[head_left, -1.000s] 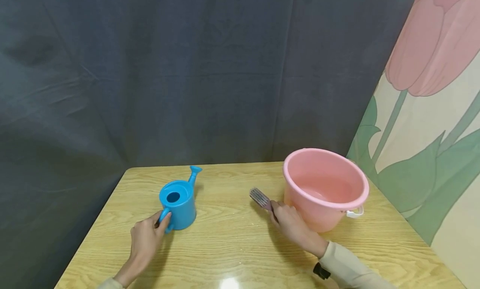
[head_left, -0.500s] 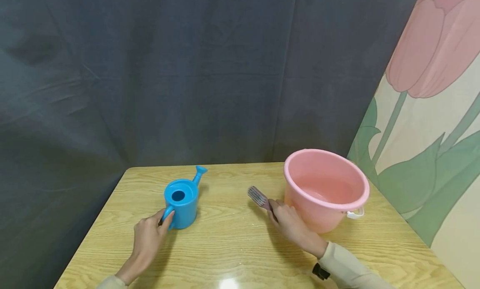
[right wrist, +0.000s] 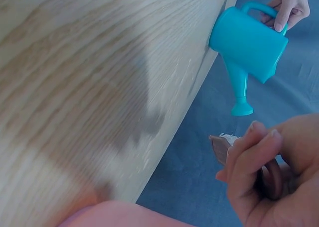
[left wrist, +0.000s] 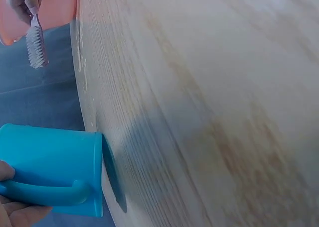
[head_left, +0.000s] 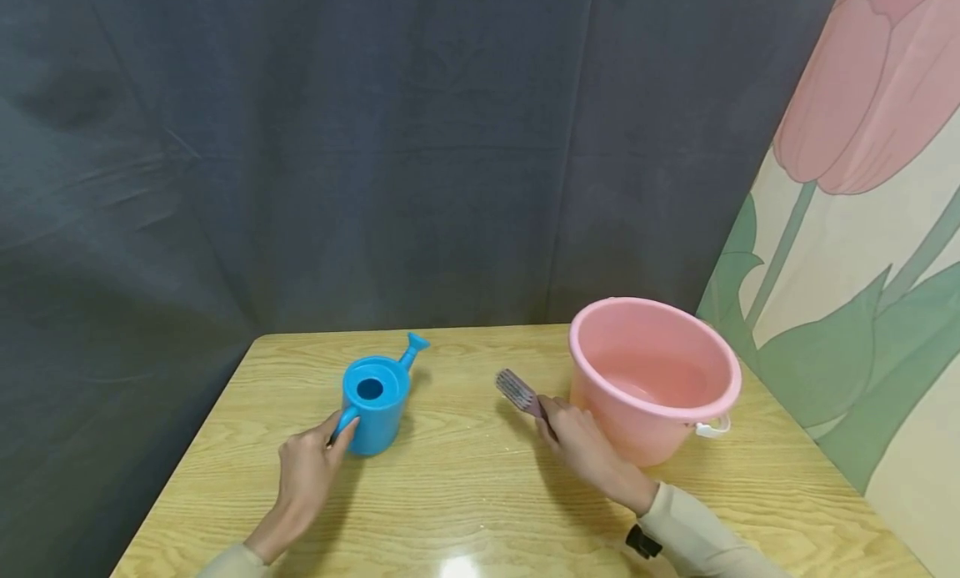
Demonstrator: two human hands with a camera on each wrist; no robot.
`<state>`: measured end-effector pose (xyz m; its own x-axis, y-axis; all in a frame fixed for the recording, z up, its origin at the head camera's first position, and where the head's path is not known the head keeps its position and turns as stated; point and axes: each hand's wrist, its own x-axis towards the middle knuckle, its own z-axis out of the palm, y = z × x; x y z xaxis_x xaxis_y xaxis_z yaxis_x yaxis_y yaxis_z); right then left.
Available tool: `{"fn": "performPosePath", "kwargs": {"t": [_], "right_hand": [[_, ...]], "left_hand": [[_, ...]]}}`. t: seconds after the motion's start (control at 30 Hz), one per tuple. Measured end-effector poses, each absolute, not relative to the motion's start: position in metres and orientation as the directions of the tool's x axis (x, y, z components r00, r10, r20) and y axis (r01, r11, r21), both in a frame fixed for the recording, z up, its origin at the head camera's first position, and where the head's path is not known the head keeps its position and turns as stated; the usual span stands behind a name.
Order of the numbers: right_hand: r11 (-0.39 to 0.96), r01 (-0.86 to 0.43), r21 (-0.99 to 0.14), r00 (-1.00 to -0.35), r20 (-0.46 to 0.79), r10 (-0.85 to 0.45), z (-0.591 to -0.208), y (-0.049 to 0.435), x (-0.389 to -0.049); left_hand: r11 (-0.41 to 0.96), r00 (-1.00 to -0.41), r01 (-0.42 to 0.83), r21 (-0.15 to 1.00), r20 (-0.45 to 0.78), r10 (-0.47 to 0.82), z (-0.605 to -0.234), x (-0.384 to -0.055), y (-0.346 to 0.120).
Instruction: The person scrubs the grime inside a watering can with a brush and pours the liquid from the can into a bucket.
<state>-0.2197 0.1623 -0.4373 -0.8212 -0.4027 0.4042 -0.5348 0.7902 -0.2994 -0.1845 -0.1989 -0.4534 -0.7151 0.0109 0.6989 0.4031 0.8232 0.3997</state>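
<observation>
My left hand (head_left: 306, 471) grips the handle of a blue watering can (head_left: 378, 419), fingers and thumb wrapped around it. The can is close to upright, its spout (head_left: 414, 350) pointing to the back right. In the left wrist view its base is close over the table, with a shadow beside it. My right hand (head_left: 581, 449) holds a small scrub brush (head_left: 517, 392) by its handle, above the table and just left of the pink bucket (head_left: 611, 415). White bristles (left wrist: 36, 48) show in the left wrist view. Part of the brush handle is hidden in the right hand.
The bucket stands at the right with a white handle fitting (head_left: 711, 428) at its side. Small wet-looking spots dot the wooden table (head_left: 450, 511) between the hands. A dark curtain (head_left: 412, 161) hangs behind, and a tulip-painted wall (head_left: 885, 328) rises on the right.
The left hand has carried the watering can to the right, toward the brush, and its spout has swung rightward. The right hand and brush have barely shifted; the bucket stays put.
</observation>
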Motion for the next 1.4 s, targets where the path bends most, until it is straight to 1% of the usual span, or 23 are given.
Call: {"fn": "performPosePath", "kwargs": {"t": [0.2, 0.43, 0.6, 0.83, 1.03, 1.2, 1.27, 1.4], "right_hand": [[0.798, -0.533, -0.282, -0.820, 0.407, -0.403, -0.437, 0.161, -0.219], [0.786, -0.539, -0.302, -0.815, 0.421, -0.397, -0.439, 0.163, -0.218], [0.769, -0.565, -0.300, -0.786, 0.479, -0.391, -0.440, 0.163, -0.219], [0.755, -0.596, -0.274, -0.736, 0.562, -0.377, -0.438, 0.161, -0.218], [0.748, -0.610, -0.261, -0.709, 0.601, -0.368, -0.435, 0.161, -0.215], [0.760, -0.608, -0.230, -0.685, 0.635, -0.356, -0.432, 0.163, -0.209], [0.767, -0.604, -0.216, -0.679, 0.643, -0.354, -0.432, 0.163, -0.207], [0.765, -0.602, -0.227, -0.684, 0.641, -0.348, -0.431, 0.162, -0.204]], "left_hand": [[0.807, -0.711, 0.430, 0.404, 0.703, 0.027, -0.452, -0.188, -0.195], [0.802, -0.705, 0.443, 0.401, 0.709, 0.035, -0.451, -0.191, -0.189], [0.786, -0.693, 0.466, 0.407, 0.720, 0.038, -0.448, -0.194, -0.185], [0.751, -0.663, 0.531, 0.392, 0.744, 0.080, -0.445, -0.199, -0.176], [0.724, -0.675, 0.555, 0.410, 0.731, 0.104, -0.447, -0.201, -0.166], [0.699, -0.676, 0.581, 0.417, 0.726, 0.129, -0.446, -0.205, -0.158], [0.691, -0.673, 0.590, 0.417, 0.727, 0.137, -0.447, -0.207, -0.155], [0.668, -0.675, 0.605, 0.433, 0.724, 0.141, -0.448, -0.210, -0.148]]}}
